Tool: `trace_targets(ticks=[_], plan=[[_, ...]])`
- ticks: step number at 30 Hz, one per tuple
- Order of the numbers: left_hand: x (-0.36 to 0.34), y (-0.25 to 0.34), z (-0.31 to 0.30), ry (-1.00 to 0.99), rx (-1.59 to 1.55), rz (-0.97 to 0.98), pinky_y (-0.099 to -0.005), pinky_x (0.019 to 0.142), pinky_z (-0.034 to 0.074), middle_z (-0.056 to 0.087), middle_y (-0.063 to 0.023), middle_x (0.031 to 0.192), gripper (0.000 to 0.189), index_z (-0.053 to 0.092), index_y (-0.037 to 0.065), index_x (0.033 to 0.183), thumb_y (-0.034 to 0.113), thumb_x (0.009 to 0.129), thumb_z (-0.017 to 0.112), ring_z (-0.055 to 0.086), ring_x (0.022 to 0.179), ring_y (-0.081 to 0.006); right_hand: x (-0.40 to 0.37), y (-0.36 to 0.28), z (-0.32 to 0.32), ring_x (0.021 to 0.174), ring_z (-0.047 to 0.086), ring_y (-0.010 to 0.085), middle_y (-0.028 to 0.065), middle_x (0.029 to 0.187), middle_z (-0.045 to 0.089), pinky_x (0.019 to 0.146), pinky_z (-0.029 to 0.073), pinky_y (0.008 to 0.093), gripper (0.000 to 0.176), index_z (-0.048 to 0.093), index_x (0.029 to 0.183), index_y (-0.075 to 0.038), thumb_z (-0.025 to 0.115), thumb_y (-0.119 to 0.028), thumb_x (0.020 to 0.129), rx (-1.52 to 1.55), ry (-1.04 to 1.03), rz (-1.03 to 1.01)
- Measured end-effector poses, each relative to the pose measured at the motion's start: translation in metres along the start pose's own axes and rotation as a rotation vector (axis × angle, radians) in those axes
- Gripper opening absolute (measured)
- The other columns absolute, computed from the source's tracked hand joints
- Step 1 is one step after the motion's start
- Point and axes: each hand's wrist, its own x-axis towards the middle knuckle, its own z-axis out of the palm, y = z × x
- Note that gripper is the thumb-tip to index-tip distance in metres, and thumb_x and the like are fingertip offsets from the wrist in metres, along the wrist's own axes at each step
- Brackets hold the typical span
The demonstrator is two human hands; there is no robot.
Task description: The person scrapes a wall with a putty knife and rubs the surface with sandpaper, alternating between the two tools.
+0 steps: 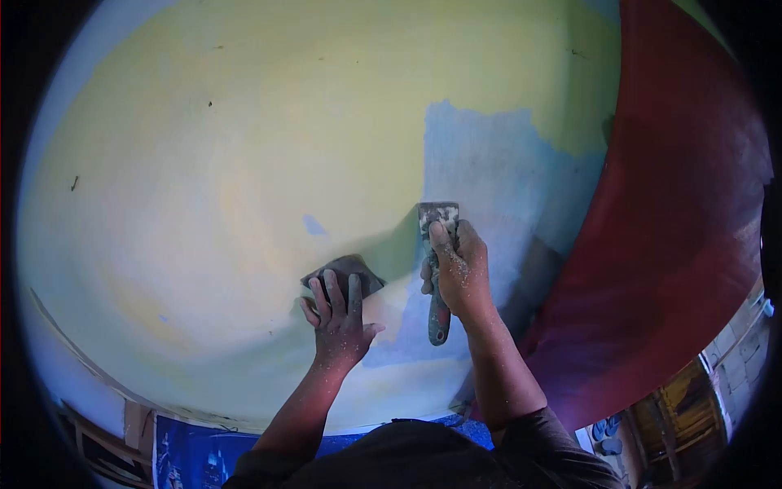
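Observation:
My right hand grips a scraper, its thumb laid along the blade and the worn handle jutting out below the fist. The blade points up and meets the wall at the left edge of a bare-looking bluish patch. Lower and to the left, my left hand lies with fingers spread on a dark sheet like sandpaper, flat against the pale yellow wall. Pale dust and flecks cover both hands and forearms.
A dark red surface borders the wall on the right. Small nails or marks dot the yellow paint, along with a small blue chip. Below are a blue printed sheet, a wooden piece of furniture and footwear.

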Motion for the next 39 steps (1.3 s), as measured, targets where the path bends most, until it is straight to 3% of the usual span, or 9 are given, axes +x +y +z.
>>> trace_targets(ticks=[4,7,17,24,30,33,39], plan=[[0.000,-0.001,0.001,-0.074,0.019,-0.017,-0.0868,0.119,0.001,0.006,-0.0462,0.176,0.122,0.038,-0.003,0.168,0.067,0.080,0.086,-0.003,0.164,-0.0666,0.003,0.001,0.004,0.051,0.063,0.0174,0.0110,0.074,0.065,0.048,0.051,0.0357,0.034,0.054,0.110,0.004,0.060,-0.029,0.117,-0.056,0.028,-0.042],[-0.005,-0.005,0.010,0.009,0.064,0.030,-0.0875,0.118,0.001,0.006,-0.0473,0.175,0.123,0.037,-0.004,0.167,0.071,0.082,0.083,-0.004,0.163,-0.0676,0.004,0.002,0.006,0.052,0.064,0.0181,0.0125,0.076,0.066,0.048,0.051,0.0361,0.033,0.053,0.109,0.004,0.059,-0.027,0.117,-0.057,0.039,-0.032],[-0.013,-0.009,0.020,-0.033,0.103,0.038,-0.0881,0.117,0.000,0.010,-0.0503,0.173,0.116,0.044,-0.006,0.163,0.076,0.087,0.076,-0.002,0.162,-0.0695,0.007,-0.001,0.006,0.053,0.060,0.0149,0.0100,0.077,0.064,0.047,0.051,0.0339,0.032,0.053,0.108,0.002,0.060,-0.027,0.117,-0.054,0.037,0.003],[-0.007,-0.009,0.014,-0.010,0.103,0.062,-0.0871,0.116,0.007,0.012,-0.0486,0.172,0.116,0.042,-0.004,0.163,0.070,0.084,0.083,0.004,0.160,-0.0695,-0.009,0.038,-0.010,0.057,0.061,0.0135,0.0082,0.077,0.064,0.049,0.052,0.0318,0.031,0.054,0.109,0.001,0.062,-0.028,0.116,0.025,0.000,-0.077],[-0.004,-0.006,0.009,0.076,0.079,0.075,-0.0853,0.114,0.018,0.021,-0.0425,0.170,0.115,0.040,-0.001,0.162,0.060,0.080,0.091,0.013,0.157,-0.0679,-0.058,0.100,-0.027,0.059,0.062,0.0126,0.0067,0.078,0.064,0.051,0.052,0.0302,0.034,0.053,0.114,-0.001,0.070,-0.030,0.112,0.096,-0.019,0.083],[-0.003,-0.003,0.004,0.067,0.051,0.070,-0.0855,0.114,0.018,0.019,-0.0428,0.170,0.116,0.040,-0.001,0.162,0.059,0.078,0.093,0.012,0.157,-0.0679,-0.078,0.122,-0.039,0.061,0.062,0.0125,0.0068,0.081,0.065,0.052,0.053,0.0305,0.039,0.053,0.113,-0.003,0.078,-0.032,0.107,0.053,-0.008,0.184],[-0.004,-0.002,0.004,0.037,0.125,0.046,-0.0850,0.117,0.016,0.020,-0.0426,0.172,0.115,0.042,0.001,0.163,0.062,0.079,0.091,0.011,0.160,-0.0666,-0.096,0.124,-0.049,0.066,0.061,0.0131,0.0098,0.093,0.066,0.056,0.055,0.0326,0.049,0.051,0.128,0.000,0.084,-0.023,0.100,-0.208,-0.070,0.331]])
